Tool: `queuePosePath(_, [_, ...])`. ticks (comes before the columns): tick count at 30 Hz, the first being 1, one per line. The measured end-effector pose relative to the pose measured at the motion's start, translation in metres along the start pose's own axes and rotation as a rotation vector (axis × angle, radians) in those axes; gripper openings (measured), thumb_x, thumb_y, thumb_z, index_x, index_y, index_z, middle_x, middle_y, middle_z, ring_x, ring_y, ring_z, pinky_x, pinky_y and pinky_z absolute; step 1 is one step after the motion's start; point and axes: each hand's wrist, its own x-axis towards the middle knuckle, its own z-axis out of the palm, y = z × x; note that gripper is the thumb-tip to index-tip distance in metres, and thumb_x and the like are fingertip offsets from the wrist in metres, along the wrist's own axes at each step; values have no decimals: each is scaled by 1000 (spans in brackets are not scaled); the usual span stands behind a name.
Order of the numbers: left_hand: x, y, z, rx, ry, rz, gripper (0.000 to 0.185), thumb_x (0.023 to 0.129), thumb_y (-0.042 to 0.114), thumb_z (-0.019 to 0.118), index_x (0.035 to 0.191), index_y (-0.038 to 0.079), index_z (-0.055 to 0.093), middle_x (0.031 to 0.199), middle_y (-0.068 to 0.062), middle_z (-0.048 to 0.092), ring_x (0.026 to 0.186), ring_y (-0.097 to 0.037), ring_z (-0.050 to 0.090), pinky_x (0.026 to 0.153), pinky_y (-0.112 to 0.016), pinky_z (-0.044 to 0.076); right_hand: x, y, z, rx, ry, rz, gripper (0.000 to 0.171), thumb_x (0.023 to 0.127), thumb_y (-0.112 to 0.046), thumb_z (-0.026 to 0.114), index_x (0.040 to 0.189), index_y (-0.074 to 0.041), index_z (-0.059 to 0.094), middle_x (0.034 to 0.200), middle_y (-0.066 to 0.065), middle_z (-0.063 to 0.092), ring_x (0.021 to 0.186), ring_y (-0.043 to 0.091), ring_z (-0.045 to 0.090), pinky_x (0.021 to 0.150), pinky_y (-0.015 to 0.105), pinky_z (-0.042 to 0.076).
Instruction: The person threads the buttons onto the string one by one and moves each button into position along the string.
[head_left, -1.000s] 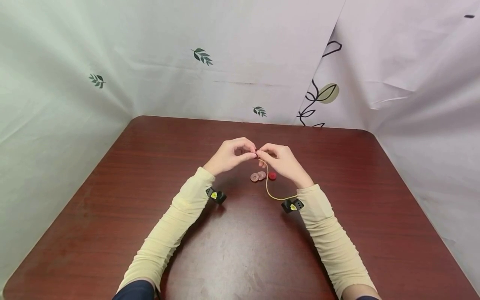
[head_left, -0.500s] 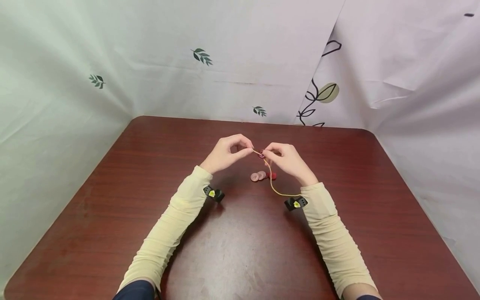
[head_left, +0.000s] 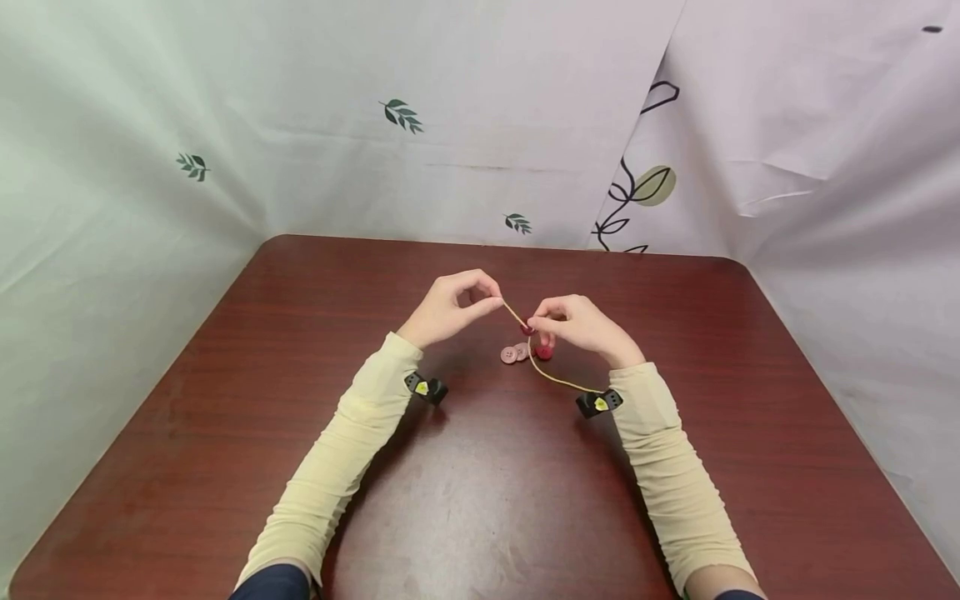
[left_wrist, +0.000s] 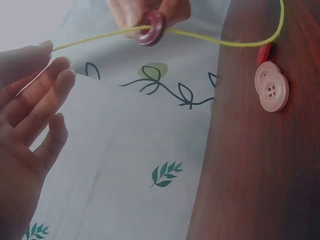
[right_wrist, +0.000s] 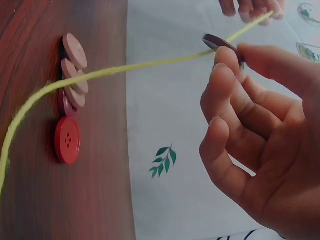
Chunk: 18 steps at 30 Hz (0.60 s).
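In the head view the left hand (head_left: 450, 306) pinches the end of a yellow string (head_left: 542, 372) between thumb and forefinger, above the brown table (head_left: 225, 433). The right hand (head_left: 581, 327) pinches a dark red button (head_left: 528, 330) that is threaded on the string, a little lower and to the right. From the button the string hangs down and runs toward the right wrist.

The left wrist view shows what the head view cannot: the string passes through the dark red button (left_wrist: 151, 28), and the right hand's fingertips (left_wrist: 131, 15) hold its rim. The other fingers of the left hand (left_wrist: 30, 120) are loosely spread here.

The right wrist view shows the loose buttons best. Two pink buttons (right_wrist: 75, 70) overlap each other, a red button (right_wrist: 67, 140) lies just beside them, and one more dark one is half hidden between. They lie on the table under the string (right_wrist: 115, 70). In the head view they are only small dots near the right hand
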Motion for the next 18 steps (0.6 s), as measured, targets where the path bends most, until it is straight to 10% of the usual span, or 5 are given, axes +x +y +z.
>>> queuePosePath(18, [-2, 2, -2, -21, -15, 26, 4, 87, 16, 71, 88, 14, 68, 81, 1, 65, 75, -11, 57, 68, -23, 46, -1, 33, -8, -59, -285, 1, 20, 94, -15, 61, 85, 3, 65, 64, 4, 62, 64, 30, 61, 65, 30, 49])
